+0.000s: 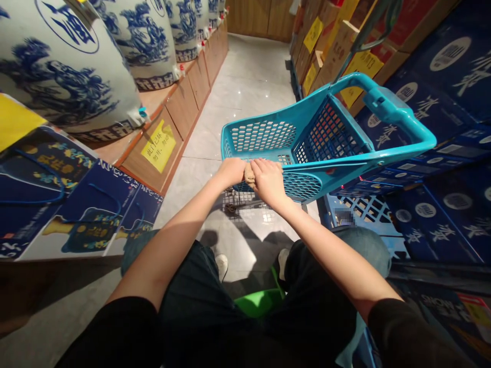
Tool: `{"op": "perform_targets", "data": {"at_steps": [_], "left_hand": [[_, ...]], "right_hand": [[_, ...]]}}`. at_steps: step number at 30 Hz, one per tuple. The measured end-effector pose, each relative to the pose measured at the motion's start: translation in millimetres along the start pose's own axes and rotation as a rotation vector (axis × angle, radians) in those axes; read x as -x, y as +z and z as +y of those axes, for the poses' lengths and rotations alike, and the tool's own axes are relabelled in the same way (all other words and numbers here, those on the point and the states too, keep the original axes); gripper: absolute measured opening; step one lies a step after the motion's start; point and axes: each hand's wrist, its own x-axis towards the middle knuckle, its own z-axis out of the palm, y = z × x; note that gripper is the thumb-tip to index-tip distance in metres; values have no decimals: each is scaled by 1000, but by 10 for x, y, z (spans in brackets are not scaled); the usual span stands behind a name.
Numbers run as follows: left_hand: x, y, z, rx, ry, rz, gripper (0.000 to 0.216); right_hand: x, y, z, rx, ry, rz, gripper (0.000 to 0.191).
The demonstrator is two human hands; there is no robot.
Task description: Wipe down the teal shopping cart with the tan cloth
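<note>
A turquoise plastic shopping basket [268, 135] stands tilted in front of me, its handle [399, 115] raised to the right. Both my hands meet at its near rim. My left hand [230, 171] is closed, its fingers curled over the rim edge. My right hand [267, 180] is closed beside it, and a small tan object [249, 175] shows between the two hands; I cannot make out what it is. The basket's inside looks empty from here.
Large blue-and-white ceramic jars [65, 71] line a wooden shelf on the left, with blue gift boxes [80, 209] below. Stacked blue cartons [441, 168] and cardboard boxes [333, 51] fill the right. A tiled aisle [245, 87] runs ahead. A green stool [259, 301] is under me.
</note>
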Motion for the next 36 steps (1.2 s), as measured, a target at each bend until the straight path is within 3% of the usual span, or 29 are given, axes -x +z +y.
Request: {"op": "perform_targets", "data": {"at_steps": [4,10,14,19,25,31,36], "left_hand": [[-5,17,-23,8,-2,12,48],[-35,104,-44,74,28,77,57],[-48,132,-46,92,35,102,63],[-54,135,-1,108,32,110,60],[-40,116,22,104,9,115,53],[-31,100,20,105,20,101,54],[-37,101,17,103,22,84,64]], "right_hand": [[46,-74,75,1,-53,-40,58],[316,-338,634,62,-64,-20,60],[436,-372,897,83,-31,51,60],[384,-150,768,25,28,110,63],[286,56,541,-67,-62,57,69],[326,-112,631,-65,-112,30,63],[481,-384,869,4,44,117,42]]}}
